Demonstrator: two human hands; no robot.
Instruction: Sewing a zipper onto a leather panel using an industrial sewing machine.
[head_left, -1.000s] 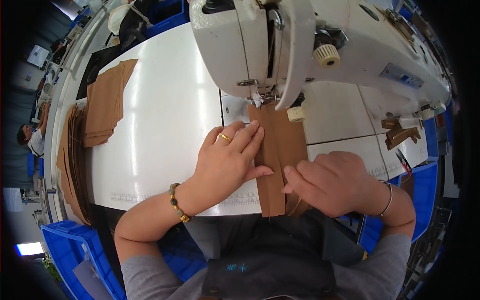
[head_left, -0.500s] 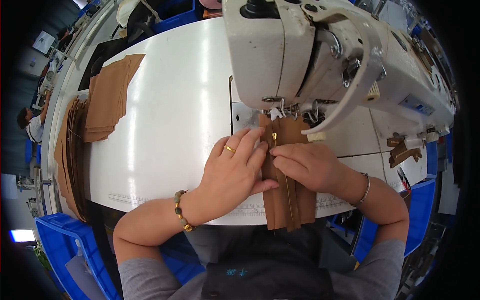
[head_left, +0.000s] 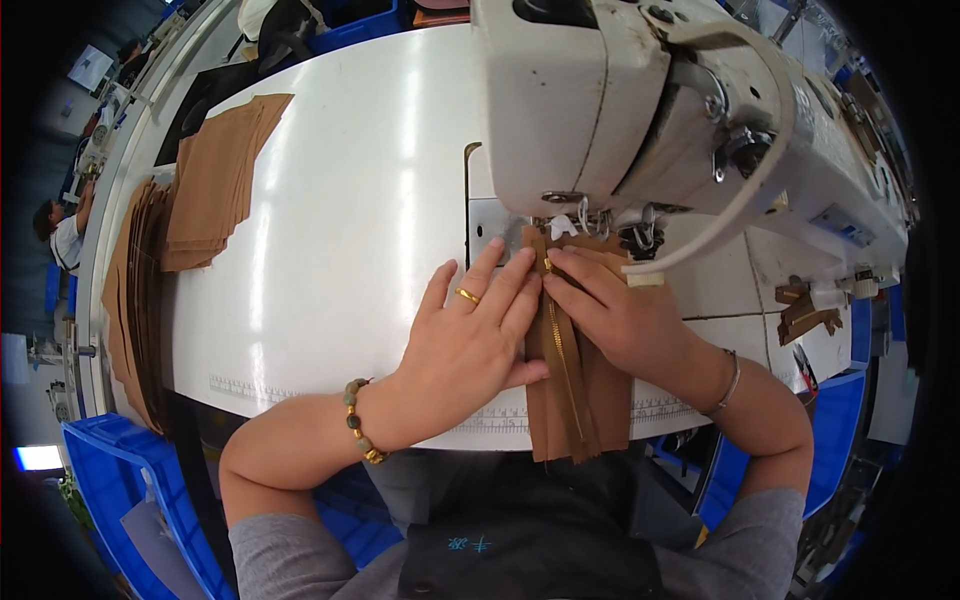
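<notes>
A brown fabric strip with a gold zipper [head_left: 572, 390] lies on the white table [head_left: 340, 250], its far end under the needle foot [head_left: 583, 222] of a white sewing machine [head_left: 640, 110] and its near end hanging over the table's front edge. My left hand [head_left: 470, 335] presses flat on the strip's left side, fingers spread, a gold ring on one finger. My right hand [head_left: 615, 310] rests on the right side, fingertips pinching at the zipper near the foot.
Stacks of brown fabric pieces [head_left: 215, 175] lie at the table's left, more [head_left: 135, 300] over its left edge. Blue bins [head_left: 110, 480] stand below left and right. Brown scraps [head_left: 805, 310] sit at the right. Another person [head_left: 62, 225] works far left.
My right hand slid forward along the strip from its near end up to the needle foot. The left hand stayed pressed flat on the fabric. My head moved closer over the machine.
</notes>
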